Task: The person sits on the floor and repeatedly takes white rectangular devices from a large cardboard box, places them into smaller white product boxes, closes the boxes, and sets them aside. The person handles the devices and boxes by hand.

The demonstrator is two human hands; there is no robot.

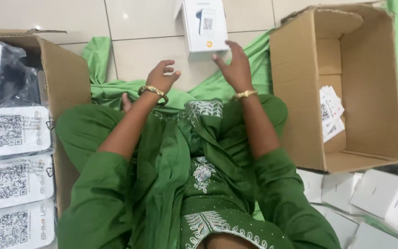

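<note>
I sit cross-legged on a tiled floor in green clothes. My left hand (162, 77) hovers above my knee, fingers curled and apart, holding nothing; a gold bangle circles the wrist. My right hand (234, 65) is raised with fingers spread, just below a small white box (204, 25) that stands on the floor ahead of me. The fingertips are close to the box's lower edge; I cannot tell whether they touch it.
A large open cardboard box (369, 92) at the right holds a few white cards (330, 113). Another cardboard box (65, 78) at the left holds white packaged items (10, 131) in plastic. Several white boxes (383, 203) lie at lower right. Green cloth (102, 64) spreads over the floor.
</note>
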